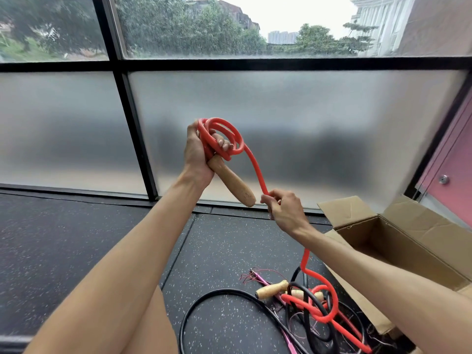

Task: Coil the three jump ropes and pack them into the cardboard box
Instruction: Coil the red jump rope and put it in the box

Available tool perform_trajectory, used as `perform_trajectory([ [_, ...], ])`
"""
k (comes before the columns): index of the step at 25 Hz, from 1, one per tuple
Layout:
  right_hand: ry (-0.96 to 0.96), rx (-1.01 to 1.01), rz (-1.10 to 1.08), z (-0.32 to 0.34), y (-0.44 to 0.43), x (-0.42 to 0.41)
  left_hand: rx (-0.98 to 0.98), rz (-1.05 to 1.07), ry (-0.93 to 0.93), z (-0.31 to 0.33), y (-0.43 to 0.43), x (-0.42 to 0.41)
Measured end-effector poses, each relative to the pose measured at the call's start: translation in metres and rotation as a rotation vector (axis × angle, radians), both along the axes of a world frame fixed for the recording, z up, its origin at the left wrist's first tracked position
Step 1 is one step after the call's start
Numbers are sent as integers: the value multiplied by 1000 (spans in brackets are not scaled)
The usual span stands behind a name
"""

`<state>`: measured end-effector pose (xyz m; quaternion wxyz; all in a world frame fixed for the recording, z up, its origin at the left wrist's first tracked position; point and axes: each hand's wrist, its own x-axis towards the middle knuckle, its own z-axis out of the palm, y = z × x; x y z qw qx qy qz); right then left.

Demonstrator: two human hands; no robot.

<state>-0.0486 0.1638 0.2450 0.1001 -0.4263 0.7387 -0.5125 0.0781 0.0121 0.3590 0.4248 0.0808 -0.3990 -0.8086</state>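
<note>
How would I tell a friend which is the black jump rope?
Look at the open cardboard box on the right; a tangle of ropes lies on the dark floor left of it. The black rope sweeps out leftward in one wide loop, far thicker than the thin pink rope and darker than the red rope.

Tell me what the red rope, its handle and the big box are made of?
Red rope: probably rubber or soft plastic. It looks smooth and matte, and it bends into round loops without kinking.
Handle: wood. It is pale tan with faint grain, smooth and unpainted.
Box: brown cardboard. It looks dull and papery, with creased, folded flaps.
</note>
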Motion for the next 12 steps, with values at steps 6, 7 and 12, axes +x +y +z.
perform_trajectory([
  [6,-943,-286,379,54,-16,25,-106,363,-142,-9,-15,4],
  [7,-1011,-311,419,62,-18,27,-125,379,-146,-9,-15,5],
  [12,-936,-276,417,65,-29,43,-163,437,-138,-2,-14,8],
])
